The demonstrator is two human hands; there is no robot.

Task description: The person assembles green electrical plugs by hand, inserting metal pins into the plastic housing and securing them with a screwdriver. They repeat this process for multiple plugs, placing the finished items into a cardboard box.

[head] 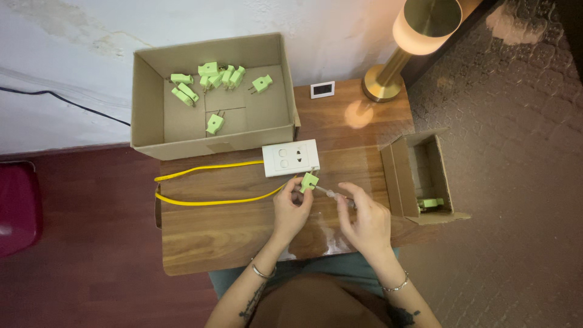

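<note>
Left hand (291,209) is pinching a green plug (309,181) between fingertips, fingers closed on it, holding it just above the wooden table (200,234), right below the white socket (291,158). Right hand (366,223) is gripping a screwdriver (333,194), fingers curled shut around the handle, tip touching the plug. Yellow cable (206,200) is looping left from the socket across the table. Big cardboard box (146,97) is sitting at the back left, holding about ten more green plugs (209,68). Small box (425,176) is standing to the right, open, with a green plug or two inside. Brass lamp (419,36) is glowing at the back right, small white display (322,89) beside it.
</note>
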